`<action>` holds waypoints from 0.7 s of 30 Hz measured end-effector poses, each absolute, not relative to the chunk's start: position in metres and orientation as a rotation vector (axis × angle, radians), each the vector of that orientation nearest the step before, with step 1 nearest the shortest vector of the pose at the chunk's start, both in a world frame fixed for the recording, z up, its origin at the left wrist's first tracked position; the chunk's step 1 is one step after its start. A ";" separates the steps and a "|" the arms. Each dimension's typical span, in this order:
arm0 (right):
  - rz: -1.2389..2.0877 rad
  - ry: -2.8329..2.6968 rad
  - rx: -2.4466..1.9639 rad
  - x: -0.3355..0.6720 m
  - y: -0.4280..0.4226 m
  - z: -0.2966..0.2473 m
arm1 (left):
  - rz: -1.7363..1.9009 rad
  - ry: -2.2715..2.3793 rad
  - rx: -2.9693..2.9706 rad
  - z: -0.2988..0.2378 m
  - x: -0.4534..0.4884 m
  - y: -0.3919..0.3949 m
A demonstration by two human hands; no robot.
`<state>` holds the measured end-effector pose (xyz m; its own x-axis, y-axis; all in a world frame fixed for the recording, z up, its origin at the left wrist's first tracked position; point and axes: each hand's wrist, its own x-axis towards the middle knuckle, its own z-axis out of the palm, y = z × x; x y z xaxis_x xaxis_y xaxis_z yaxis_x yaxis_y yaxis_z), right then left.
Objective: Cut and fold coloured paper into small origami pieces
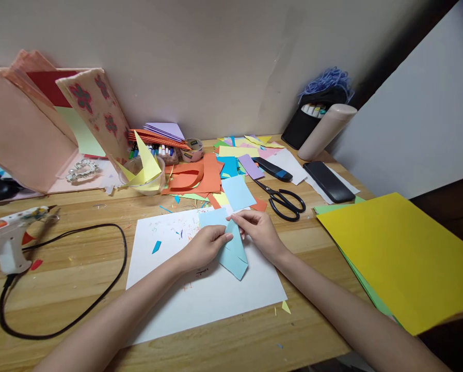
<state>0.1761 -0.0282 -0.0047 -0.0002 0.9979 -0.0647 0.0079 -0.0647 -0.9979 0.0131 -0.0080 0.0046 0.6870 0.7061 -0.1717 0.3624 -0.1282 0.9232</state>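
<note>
A folded light blue paper (pixel 235 261) is held over a white sheet (pixel 157 305) on the tabletop (pixel 72 274). It is clamped between the thumb and fingers of the left hand (pixel 207 245), while its upper edge is pinched by the fingertips of the right hand (pixel 256 230). Beyond, a light blue square (pixel 238 192) is laid near black-handled scissors (pixel 289 202). A glue gun (pixel 11 245) is set at the left; at the right, green paper (pixel 378 301) is mostly covered by a yellow sheet (pixel 401 263).

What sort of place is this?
Likely a papercraft desk: glue gun and black-handled scissors on the wooden top, coloured paper scraps beyond the light-blue paper being handled.
</note>
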 end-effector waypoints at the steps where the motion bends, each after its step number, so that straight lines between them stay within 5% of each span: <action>1: 1.256 -1.200 -1.264 0.177 -0.028 -0.004 | 0.369 0.865 1.736 0.004 0.013 -0.008; 6: 1.421 -1.375 -1.260 0.185 -0.026 -0.002 | 0.342 0.842 1.744 0.004 0.012 -0.007; 21: 1.090 -1.522 -1.378 0.178 -0.029 -0.007 | 0.329 0.893 1.785 0.005 0.012 -0.006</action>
